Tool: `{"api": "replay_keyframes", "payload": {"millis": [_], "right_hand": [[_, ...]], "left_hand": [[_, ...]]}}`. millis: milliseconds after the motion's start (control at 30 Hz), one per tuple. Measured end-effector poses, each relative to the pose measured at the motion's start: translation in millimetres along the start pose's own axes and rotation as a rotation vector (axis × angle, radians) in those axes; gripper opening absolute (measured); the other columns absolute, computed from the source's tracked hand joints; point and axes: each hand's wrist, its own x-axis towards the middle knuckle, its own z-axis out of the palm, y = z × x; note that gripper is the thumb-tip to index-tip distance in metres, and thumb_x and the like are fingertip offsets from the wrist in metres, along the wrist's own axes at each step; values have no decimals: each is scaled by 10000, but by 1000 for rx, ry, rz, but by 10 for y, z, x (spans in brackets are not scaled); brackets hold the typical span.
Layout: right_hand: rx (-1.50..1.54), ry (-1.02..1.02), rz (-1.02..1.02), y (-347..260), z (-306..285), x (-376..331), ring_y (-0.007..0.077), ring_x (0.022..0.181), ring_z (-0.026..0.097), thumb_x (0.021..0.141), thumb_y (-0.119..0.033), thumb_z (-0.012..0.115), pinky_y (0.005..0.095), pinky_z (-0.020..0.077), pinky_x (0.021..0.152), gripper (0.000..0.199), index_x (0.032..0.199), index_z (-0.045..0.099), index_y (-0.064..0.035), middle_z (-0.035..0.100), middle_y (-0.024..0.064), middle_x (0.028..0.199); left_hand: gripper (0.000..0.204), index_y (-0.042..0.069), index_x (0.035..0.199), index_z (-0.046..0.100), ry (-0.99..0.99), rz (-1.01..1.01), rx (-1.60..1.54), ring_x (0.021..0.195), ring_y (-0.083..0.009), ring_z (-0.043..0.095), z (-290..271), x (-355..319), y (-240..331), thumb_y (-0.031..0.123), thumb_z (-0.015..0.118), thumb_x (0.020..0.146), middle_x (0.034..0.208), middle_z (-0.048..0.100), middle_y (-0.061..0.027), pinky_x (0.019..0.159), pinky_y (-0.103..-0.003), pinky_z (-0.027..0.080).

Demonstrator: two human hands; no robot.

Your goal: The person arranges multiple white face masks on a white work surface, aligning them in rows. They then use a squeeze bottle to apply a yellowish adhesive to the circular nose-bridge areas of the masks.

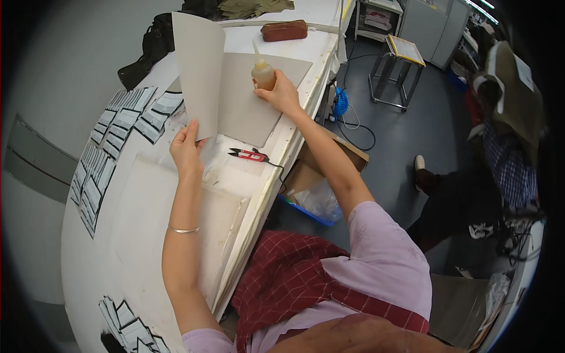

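Bottle (263, 76) sat gripped in the right hand (281, 94), board (244, 117) beneath it; the left hand (188, 150) pinched the sheet (199, 70) rising beyond. I judged the sheet best held clear of the nozzle (257, 55).

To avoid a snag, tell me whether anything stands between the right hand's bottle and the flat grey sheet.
Nothing visible stands between the bottle and the flat grey sheet; the left hand holds the raised sheet aside.

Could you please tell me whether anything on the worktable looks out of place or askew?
Mildly, yes: the black-edged pieces near the lower-left end of the worktable lie jumbled at mixed angles, whereas similar pieces farther up lie in rows.
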Motion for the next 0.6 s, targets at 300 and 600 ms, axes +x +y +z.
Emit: {"api": "replay_keyframes", "payload": {"millis": [300, 600], "right_hand": [[338, 64, -250, -1530, 312, -495, 441, 1403, 439, 789, -466, 827, 505, 371, 1145, 1098, 1512, 271, 145, 437, 346, 1483], [-163, -42, -201, -1579, 668, -413, 460, 854, 702, 855, 13, 598, 522, 573, 742, 641, 1452, 380, 98, 702, 276, 983]], "left_hand": [[245, 29, 914, 720, 14, 186, 129, 779, -79, 627, -15, -392, -189, 264, 741, 979, 892, 703, -23, 711, -239, 536], [339, -49, 1174, 678, -167, 157, 243, 953, -125, 628, 10, -643, -247, 252, 680, 1019, 1029, 703, -71, 888, -280, 507]]}}
